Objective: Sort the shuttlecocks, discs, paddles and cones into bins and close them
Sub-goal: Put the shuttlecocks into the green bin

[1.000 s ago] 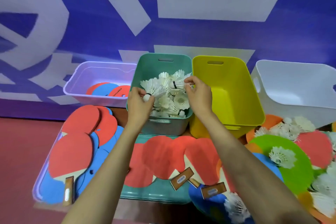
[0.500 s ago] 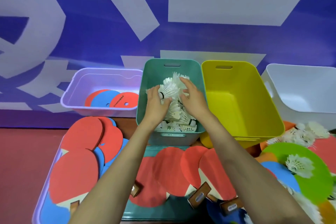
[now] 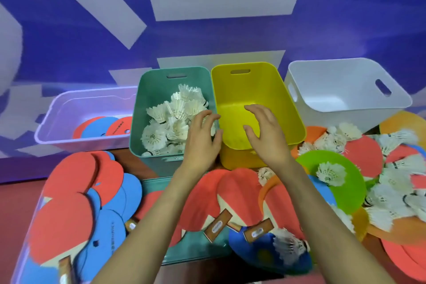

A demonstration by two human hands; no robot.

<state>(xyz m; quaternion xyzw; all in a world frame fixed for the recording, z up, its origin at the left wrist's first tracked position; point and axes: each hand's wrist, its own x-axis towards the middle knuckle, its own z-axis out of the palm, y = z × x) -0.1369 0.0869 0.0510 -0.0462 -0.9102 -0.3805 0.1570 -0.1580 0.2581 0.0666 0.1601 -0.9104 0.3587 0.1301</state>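
Left hand [image 3: 202, 140] over the right edge of the teal bin [image 3: 156, 83], fingers loosely spread, holding nothing. Right hand [image 3: 265, 131] over the yellow bin [image 3: 265, 90], also spread and empty. Shuttlecocks [image 3: 175, 117] piled in the teal bin. Paddles [image 3: 232, 191] lie in front of the bins.

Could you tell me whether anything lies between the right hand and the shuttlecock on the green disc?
Nothing visible: the right hand hangs over the yellow bin, the shuttlecock lies uncovered on the green disc.
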